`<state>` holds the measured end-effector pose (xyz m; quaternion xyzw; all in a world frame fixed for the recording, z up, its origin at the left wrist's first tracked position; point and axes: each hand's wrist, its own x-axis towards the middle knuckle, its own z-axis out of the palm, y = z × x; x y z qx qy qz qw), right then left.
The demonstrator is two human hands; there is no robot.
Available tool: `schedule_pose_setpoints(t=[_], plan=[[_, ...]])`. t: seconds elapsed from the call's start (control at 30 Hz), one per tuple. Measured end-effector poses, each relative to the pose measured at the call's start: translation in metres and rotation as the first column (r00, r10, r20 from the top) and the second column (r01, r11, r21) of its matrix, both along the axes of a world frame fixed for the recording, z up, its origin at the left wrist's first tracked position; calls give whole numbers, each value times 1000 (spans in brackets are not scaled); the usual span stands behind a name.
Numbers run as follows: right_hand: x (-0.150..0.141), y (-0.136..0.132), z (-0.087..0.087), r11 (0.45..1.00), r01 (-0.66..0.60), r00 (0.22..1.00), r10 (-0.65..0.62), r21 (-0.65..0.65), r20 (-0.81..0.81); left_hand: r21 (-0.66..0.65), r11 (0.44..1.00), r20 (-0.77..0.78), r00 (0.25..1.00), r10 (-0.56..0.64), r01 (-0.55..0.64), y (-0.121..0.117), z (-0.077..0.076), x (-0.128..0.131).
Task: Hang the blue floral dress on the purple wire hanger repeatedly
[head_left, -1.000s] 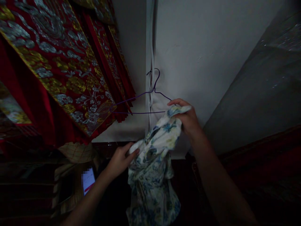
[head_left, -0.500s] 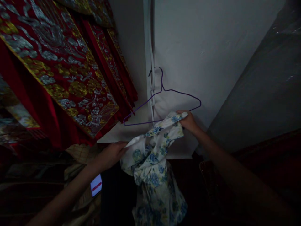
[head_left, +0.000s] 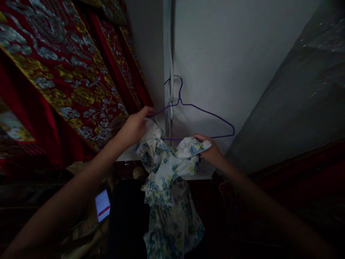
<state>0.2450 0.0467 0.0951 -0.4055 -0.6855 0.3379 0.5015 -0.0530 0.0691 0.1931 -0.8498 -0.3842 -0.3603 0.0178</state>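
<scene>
A purple wire hanger [head_left: 207,112] hangs by its hook from a pale cord or pipe along the wall. Below it hangs a white dress [head_left: 172,169] with blue and yellow flowers, its shoulders spread between my hands. My left hand [head_left: 138,124] grips one shoulder at the hanger's left end; that end is hidden behind the hand and cloth. With my right hand [head_left: 208,147] I pinch the other shoulder, just under the hanger's bottom bar. The hanger's right end stays bare, outside the dress.
Red embroidered cloth [head_left: 81,72] with gold and silver patterns hangs at the left. A lit phone [head_left: 102,205] lies low at the left. Behind the hanger is a white wall [head_left: 229,54]. Clear plastic sheeting [head_left: 309,79] covers something at the right.
My left hand has moved up to the hanger's left end, carrying that shoulder of the dress. My right hand has moved slightly down and left. The hanger has tilted, its right end lower.
</scene>
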Motion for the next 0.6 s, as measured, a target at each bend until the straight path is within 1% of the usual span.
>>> schedule_pose_setpoints(t=[0.07,0.1,0.13,0.17,0.2,0.23,0.27,0.3,0.33,0.37,0.4,0.43,0.5,0.53,0.57,0.6], plan=[[2,-20,9,993,-113,993,114,-39,40,-6,999,-40,998,44,-44,11,4,-3],[6,-28,14,989,-135,988,138,-51,61,-1,998,-70,996,56,-56,15,5,-6],[12,-36,20,992,-121,990,124,-47,71,7,998,-103,993,64,-64,17,5,-10],[20,-42,26,997,-70,995,72,-31,64,19,997,-131,989,70,-68,19,5,-13],[29,-45,31,1000,13,999,-13,-5,40,35,997,-148,986,77,-72,20,5,-16],[38,-47,35,993,116,993,-117,20,12,47,996,-163,984,78,-72,21,4,-18],[48,-46,40,974,223,975,-223,31,-4,56,996,-176,981,77,-68,23,2,-19],[57,-44,44,950,313,950,-313,23,-4,63,996,-185,980,75,-64,24,1,-20],[65,-42,48,928,371,928,-371,-4,8,69,996,-191,979,72,-60,25,0,-20],[73,-40,53,919,390,921,-390,-53,24,73,996,-190,979,70,-57,26,-1,-20],[78,-38,58,922,368,930,-366,-123,35,82,995,-178,981,76,-62,26,-2,-20],[83,-37,63,928,309,951,-309,-209,33,98,992,-157,983,93,-79,26,-2,-21],[85,-39,73,918,143,987,-161,-370,-17,150,978,-81,984,159,-146,26,0,-24],[84,-41,77,908,81,992,-112,-411,-53,170,967,-36,979,200,-191,25,0,-25],[80,-42,81,917,64,988,-114,-395,-106,175,955,13,971,240,-238,25,1,-27],[75,-42,83,939,89,973,-154,-332,-174,153,948,57,960,272,-278,25,1,-28]])
